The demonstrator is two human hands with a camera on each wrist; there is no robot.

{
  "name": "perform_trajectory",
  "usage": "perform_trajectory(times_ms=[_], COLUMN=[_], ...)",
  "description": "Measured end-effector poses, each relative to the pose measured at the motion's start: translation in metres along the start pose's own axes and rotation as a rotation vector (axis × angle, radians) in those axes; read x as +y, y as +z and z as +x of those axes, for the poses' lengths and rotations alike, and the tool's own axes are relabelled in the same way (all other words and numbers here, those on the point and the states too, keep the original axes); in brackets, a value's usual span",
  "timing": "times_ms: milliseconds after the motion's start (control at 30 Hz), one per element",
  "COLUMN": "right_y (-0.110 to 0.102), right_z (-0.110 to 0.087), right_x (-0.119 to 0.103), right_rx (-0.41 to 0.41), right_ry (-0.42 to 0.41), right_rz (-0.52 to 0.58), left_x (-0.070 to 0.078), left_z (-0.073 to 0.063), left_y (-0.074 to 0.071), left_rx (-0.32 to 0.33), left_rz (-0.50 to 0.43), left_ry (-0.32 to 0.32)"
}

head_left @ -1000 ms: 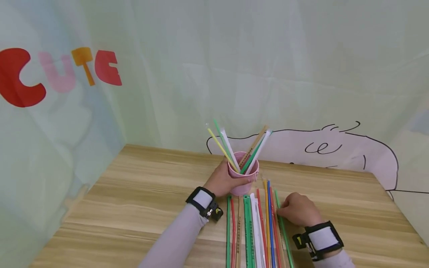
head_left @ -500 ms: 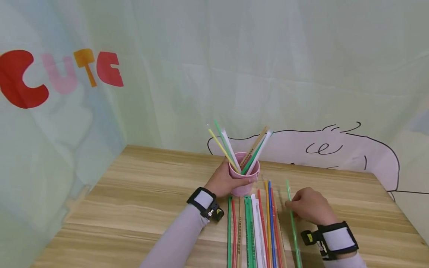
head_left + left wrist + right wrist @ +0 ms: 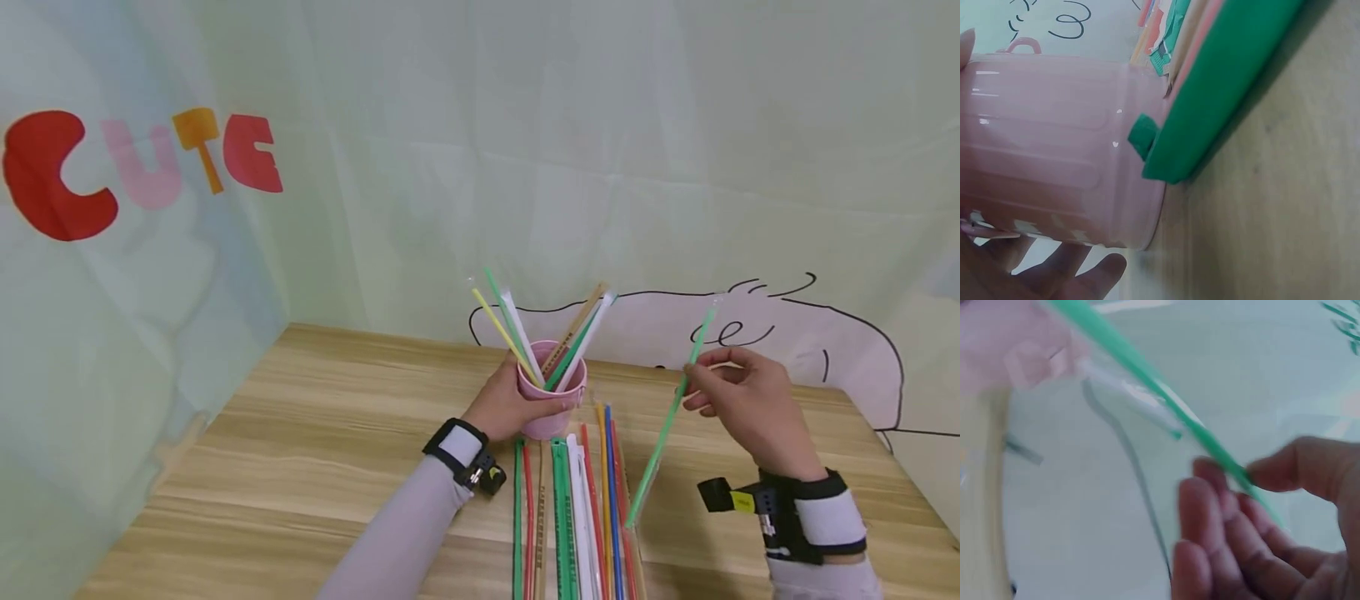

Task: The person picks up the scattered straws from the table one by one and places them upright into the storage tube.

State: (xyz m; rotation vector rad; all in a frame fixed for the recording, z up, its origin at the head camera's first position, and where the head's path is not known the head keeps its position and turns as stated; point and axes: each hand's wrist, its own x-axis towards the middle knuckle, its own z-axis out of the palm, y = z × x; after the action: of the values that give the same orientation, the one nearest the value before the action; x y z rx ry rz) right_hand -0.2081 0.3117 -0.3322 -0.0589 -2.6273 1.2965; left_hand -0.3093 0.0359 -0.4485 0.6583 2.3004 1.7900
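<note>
Green straw pinched in my right hand, left hand gripping pink cup; more straws between them.

Place: a sheeted-off tabletop corner, like a simple recording set; whether home or studio, cannot tell
Backdrop: creased, printed sheeting beyond the hands
Lettering: bright "CUTE", left of the hands
Cartoon: pale outlined figure behind the hands
Surface: wood-grain, under the hands
Wrist cameras: strapped by both hands
</note>
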Motion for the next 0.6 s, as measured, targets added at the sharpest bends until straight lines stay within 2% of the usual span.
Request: perform_trajectory(times_ms=[200,233,300,433,500,600], right_y=[-0.001,0.0,0.003,0.01,0.016,0.03], right_z=[0.01,0.011,0.014,0.019,0.022,0.024], right_x=[-0.018,-0.021,-0.026,-0.035,-0.038,-0.038], right_rx=[0.128,0.149,0.196,0.267,0.275,0.26], right_ry=[-0.038,-0.04,-0.05,-0.062,-0.062,-0.06], right_rz=[0.514,0.586,0.661,0.689,0.632,0.468], left_x=[0.001,0.0,0.0,0.0,0.0,-0.001], left_z=[-0.001,-0.001,-0.001,-0.001,-0.001,-0.001], left_y=[-0.001,-0.001,-0.001,-0.001,-0.002,-0.002], left_rx=[0.003,0.006,0.003,0.002,0.003,0.004], left_rz=[0.014,0.017,0.02,0.013,0.008,0.009], left_ry=[-0.005,-0.005,0.004,0.01,0.012,0.013])
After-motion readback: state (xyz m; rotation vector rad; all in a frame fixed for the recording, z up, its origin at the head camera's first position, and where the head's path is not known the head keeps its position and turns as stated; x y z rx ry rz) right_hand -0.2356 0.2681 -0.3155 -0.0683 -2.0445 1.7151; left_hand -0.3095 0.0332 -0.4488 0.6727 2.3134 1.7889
